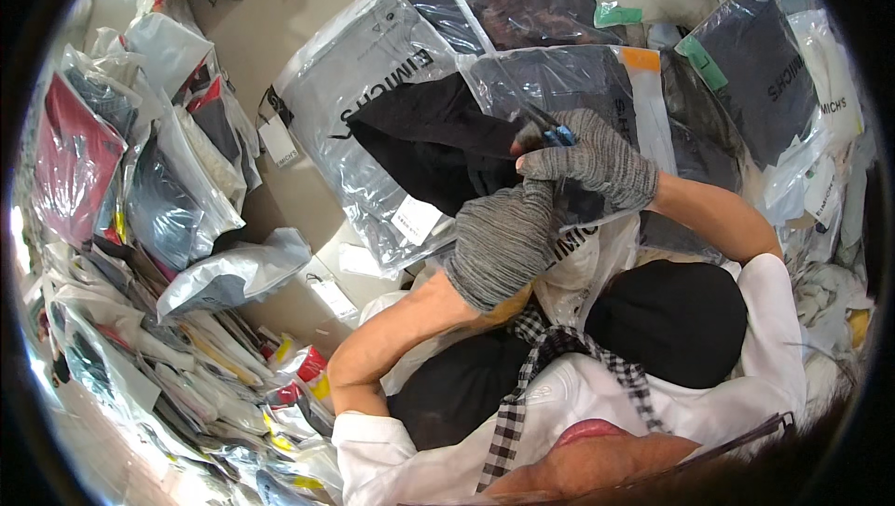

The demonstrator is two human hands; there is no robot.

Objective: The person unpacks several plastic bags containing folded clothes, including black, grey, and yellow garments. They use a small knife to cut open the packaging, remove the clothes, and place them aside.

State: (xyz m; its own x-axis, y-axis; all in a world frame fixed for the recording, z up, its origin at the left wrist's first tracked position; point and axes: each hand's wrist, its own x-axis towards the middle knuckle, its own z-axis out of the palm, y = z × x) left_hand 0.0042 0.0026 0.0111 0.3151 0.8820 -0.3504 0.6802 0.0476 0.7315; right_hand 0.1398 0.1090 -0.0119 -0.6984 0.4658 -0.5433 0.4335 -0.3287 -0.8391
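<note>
My left hand point(503, 249), in a grey knitted fingerless glove, is closed at the lower right edge of a black cloth garment point(429, 147). The cloth lies bunched over clear-bagged clothes, and a white tag point(417, 219) sticks out below it. Beside it, my right hand point(592, 163) wears a matching glove. Its fingers are curled round a slim dark tool point(557, 135) with a bluish part, whose exact kind I cannot make out. The two hands nearly touch, thumbs close together at the cloth's right edge.
Under the cloth lies a grey garment in a clear bag point(373, 40); a dark bagged garment point(569, 77) with an orange sticker is beyond my hands. Bagged clothes point(177, 189) pile up at the left. More dark packages point(750, 72) lie at right. Loose tags point(331, 296) rest on the floor.
</note>
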